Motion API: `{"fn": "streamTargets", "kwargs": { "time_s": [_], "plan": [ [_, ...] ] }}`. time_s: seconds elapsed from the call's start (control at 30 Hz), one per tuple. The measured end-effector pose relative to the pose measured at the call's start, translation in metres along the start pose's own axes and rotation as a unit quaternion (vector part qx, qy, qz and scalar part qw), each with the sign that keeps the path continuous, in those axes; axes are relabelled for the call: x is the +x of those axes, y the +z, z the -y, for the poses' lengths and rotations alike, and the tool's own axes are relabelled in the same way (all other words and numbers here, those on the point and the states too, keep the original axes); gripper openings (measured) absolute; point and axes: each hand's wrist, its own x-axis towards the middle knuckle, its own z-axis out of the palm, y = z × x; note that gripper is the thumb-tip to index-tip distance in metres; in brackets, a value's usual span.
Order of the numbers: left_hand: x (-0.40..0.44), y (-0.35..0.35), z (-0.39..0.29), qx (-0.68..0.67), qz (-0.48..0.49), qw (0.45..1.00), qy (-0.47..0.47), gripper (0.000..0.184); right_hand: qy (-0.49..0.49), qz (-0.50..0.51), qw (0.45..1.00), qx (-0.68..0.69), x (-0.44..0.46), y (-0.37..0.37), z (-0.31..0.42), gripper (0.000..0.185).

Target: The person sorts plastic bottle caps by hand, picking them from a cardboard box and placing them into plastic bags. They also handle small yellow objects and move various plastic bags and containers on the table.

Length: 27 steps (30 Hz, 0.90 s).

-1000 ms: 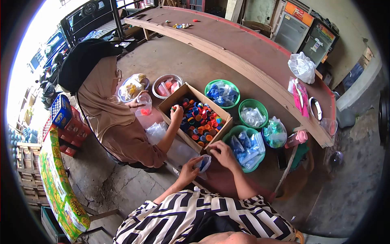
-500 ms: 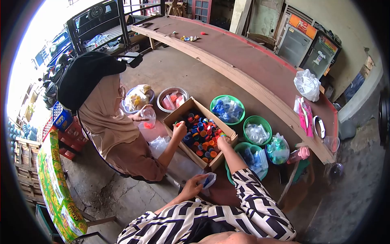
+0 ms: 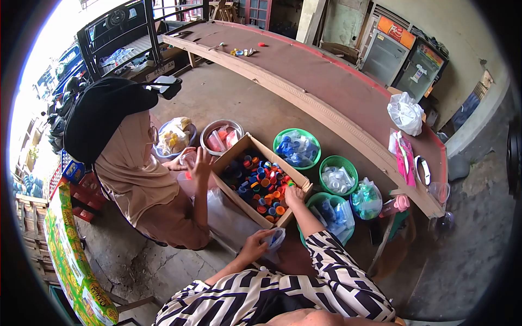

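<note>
A cardboard box (image 3: 239,202) of mixed bottle caps (image 3: 266,179), mostly blue, orange and red, stands before me. My right hand (image 3: 295,198) reaches over its near right corner, fingers closed on a green bottle cap (image 3: 291,185). Below the box, my left hand (image 3: 253,248) grips the edge of a small clear plastic bag (image 3: 276,239) with something blue in it. Across the box's left side, a co-worker's raised hand (image 3: 202,163) has its fingers spread. The co-worker's other hand is near a clear bag with red content.
Green basins (image 3: 338,158) of bagged caps line the right side. Beyond the box stand a metal bowl (image 3: 205,133) and a basin of yellowish bags (image 3: 175,136). A long wooden-edged table (image 3: 326,89) runs behind, with a white plastic bag (image 3: 406,113) on it.
The co-worker's hand has left the box and lifted toward the clear bag, fingers spreading. My right hand has stayed at the box's corner, my left on its bag. The view has shifted slightly.
</note>
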Motion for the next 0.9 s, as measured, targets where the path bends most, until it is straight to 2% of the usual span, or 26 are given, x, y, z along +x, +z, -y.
{"fn": "streamTargets", "kwargs": {
  "time_s": [0.03, 0.1, 0.13, 0.17, 0.2, 0.23, 0.27, 0.3, 0.37, 0.4, 0.5, 0.53, 0.57, 0.63, 0.7, 0.77, 0.83, 0.9],
  "plan": [
    [0.000, 0.001, -0.001, -0.003, -0.004, 1.000, 0.003, 0.051, -0.001, 0.001, 1.000, -0.001, -0.002, -0.003, 0.000, 0.017],
    [0.000, 0.000, -0.001, -0.007, -0.005, 1.000, 0.006, 0.051, -0.026, -0.084, 0.994, 0.058, -0.012, -0.016, 0.002, 0.012],
    [-0.002, 0.000, -0.007, -0.009, -0.005, 1.000, 0.008, 0.051, -0.069, -0.080, 0.984, 0.145, -0.020, -0.028, -0.003, 0.009],
    [-0.005, 0.001, -0.013, -0.027, 0.000, 1.000, -0.010, 0.052, -0.096, -0.092, 0.960, 0.245, -0.028, -0.032, -0.004, 0.017],
    [-0.007, 0.000, -0.012, -0.031, 0.000, 0.999, -0.017, 0.052, -0.106, -0.059, 0.925, 0.361, -0.037, -0.039, -0.006, 0.018],
    [-0.008, 0.000, -0.009, -0.036, 0.001, 0.999, -0.023, 0.052, -0.113, -0.026, 0.874, 0.472, -0.048, -0.042, -0.010, 0.020],
    [-0.010, 0.000, -0.007, -0.037, 0.002, 0.999, -0.026, 0.052, -0.146, -0.038, 0.831, 0.536, -0.064, -0.042, -0.012, 0.017],
    [-0.011, 0.000, -0.004, -0.039, -0.013, 0.999, -0.017, 0.052, -0.146, -0.004, 0.809, 0.569, -0.087, -0.057, -0.014, 0.015],
    [-0.016, 0.004, -0.004, -0.043, -0.023, 0.999, -0.016, 0.053, -0.127, -0.025, 0.805, 0.579, -0.134, -0.082, -0.011, 0.016],
    [-0.016, 0.005, -0.007, -0.050, -0.029, 0.998, -0.015, 0.052, -0.122, -0.012, 0.774, 0.622, -0.154, -0.087, -0.010, 0.017],
    [-0.016, 0.012, -0.010, -0.053, -0.027, 0.998, -0.013, 0.052, -0.134, -0.016, 0.778, 0.614, -0.209, -0.116, -0.003, 0.012],
    [-0.016, 0.015, -0.013, -0.030, -0.014, 0.999, -0.010, 0.052, -0.166, -0.052, 0.802, 0.572, -0.219, -0.113, -0.004, 0.016],
    [-0.016, 0.017, -0.016, -0.006, -0.002, 1.000, -0.006, 0.052, -0.162, -0.054, 0.800, 0.575, -0.226, -0.111, -0.004, 0.016],
    [-0.016, 0.024, -0.026, -0.002, 0.000, 1.000, -0.010, 0.052, -0.257, -0.129, 0.852, 0.437, -0.237, -0.109, -0.005, 0.026],
    [-0.018, 0.029, -0.026, -0.016, -0.014, 1.000, -0.004, 0.052, -0.257, -0.132, 0.857, 0.428, -0.245, -0.108, -0.004, 0.030],
    [-0.019, 0.028, -0.024, -0.009, -0.017, 1.000, 0.012, 0.052, -0.276, -0.154, 0.877, 0.363, -0.251, -0.115, -0.004, 0.030],
    [-0.021, 0.027, -0.028, -0.025, -0.017, 0.999, 0.011, 0.052, -0.289, -0.155, 0.884, 0.332, -0.255, -0.120, -0.004, 0.026],
    [-0.023, 0.026, -0.026, -0.020, -0.036, 0.999, 0.025, 0.051, -0.290, -0.119, 0.921, 0.232, -0.253, -0.117, -0.008, 0.020]
  ]
}}
